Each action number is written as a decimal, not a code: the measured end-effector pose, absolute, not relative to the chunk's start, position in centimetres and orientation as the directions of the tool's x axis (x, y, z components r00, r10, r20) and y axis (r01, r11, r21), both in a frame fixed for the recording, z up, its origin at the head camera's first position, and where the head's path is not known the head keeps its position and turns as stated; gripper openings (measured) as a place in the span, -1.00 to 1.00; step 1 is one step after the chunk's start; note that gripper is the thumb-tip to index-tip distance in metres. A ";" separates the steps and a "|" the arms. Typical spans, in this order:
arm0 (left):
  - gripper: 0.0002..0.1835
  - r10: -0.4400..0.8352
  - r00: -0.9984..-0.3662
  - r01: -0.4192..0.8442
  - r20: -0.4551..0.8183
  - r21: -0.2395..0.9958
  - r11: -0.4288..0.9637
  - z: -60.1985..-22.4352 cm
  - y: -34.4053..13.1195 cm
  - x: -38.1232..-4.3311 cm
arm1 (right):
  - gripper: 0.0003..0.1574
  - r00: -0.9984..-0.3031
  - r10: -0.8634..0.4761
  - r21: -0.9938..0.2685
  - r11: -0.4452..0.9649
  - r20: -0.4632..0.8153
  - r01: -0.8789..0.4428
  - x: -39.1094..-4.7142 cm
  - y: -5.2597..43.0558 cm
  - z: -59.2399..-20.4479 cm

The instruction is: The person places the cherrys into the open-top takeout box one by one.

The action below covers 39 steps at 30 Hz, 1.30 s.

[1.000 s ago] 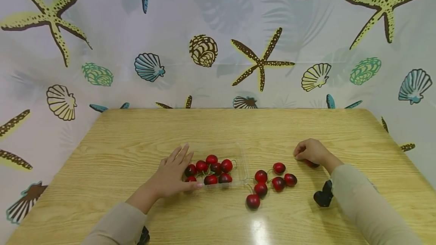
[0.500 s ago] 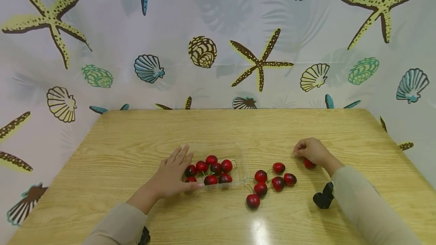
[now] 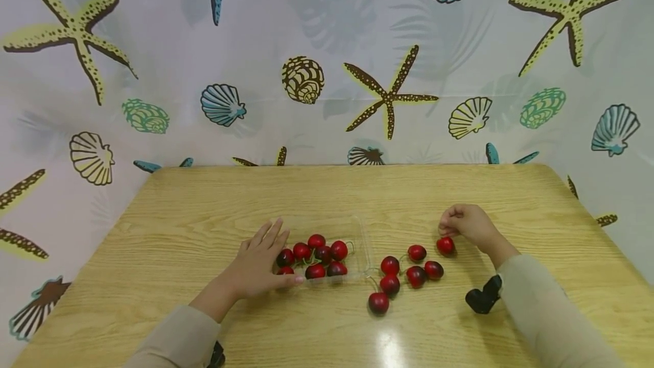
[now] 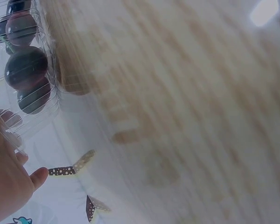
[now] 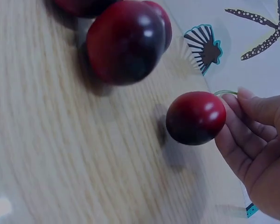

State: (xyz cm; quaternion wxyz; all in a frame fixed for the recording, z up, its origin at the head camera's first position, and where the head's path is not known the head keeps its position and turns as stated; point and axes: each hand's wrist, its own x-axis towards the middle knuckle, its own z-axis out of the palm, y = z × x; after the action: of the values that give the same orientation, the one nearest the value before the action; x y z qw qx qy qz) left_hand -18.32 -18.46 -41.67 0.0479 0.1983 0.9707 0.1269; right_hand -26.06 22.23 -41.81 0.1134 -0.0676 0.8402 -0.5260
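By its thin green stem, my right hand (image 3: 469, 225) pinches a dark red cherry (image 5: 196, 118) between thumb and fingers. The cherry hangs just below the fingertips, with its shadow on the table beside it in the right wrist view. A clear plastic box (image 3: 365, 243) stands left of the middle with several cherries (image 3: 317, 241) in it. On its left side rests my left hand (image 3: 259, 260), fingers extended and thumb along the near wall. The left wrist view catches only part of that hand (image 4: 9, 182) beside the box's ribbed wall.
Several loose cherries (image 3: 390, 266) lie on the wooden table (image 3: 245, 192) between the box and my right hand. A few stems reach toward the box's right wall. Behind the table hangs a curtain (image 3: 327, 33) printed with shells and starfish.
The cherry under my right hand has swung out to the left from beneath the palm and now hangs below the fingertips. The hand has risen slightly. My left hand and the box have stayed put.
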 end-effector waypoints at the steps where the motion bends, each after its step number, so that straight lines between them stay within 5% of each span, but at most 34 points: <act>1: 0.10 0.397 -0.917 0.373 -0.042 0.265 0.889 -41.7 -18.5 -18.3 | -0.81 -0.966 -0.230 -0.902 0.431 -0.115 0.005 -26.0 22.1 -41.7; 20: 0.08 0.395 -0.918 0.370 -0.034 0.281 0.885 -42.1 -18.8 -18.1 | -0.76 -0.989 -0.133 -0.991 0.104 0.071 -0.085 -25.0 18.4 -39.8; 39: 0.05 0.396 -0.918 0.373 -0.026 0.282 0.884 -41.9 -18.6 -18.3 | -0.91 -0.992 -0.116 -0.994 -0.094 0.057 -0.046 -24.2 12.2 -38.1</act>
State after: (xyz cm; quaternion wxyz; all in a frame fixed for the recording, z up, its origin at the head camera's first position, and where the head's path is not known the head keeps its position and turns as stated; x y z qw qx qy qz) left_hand -18.35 -18.59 -41.86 0.0413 0.1983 0.9697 0.1368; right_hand -24.23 12.21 -38.14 0.0238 -0.0601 0.6725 -0.7373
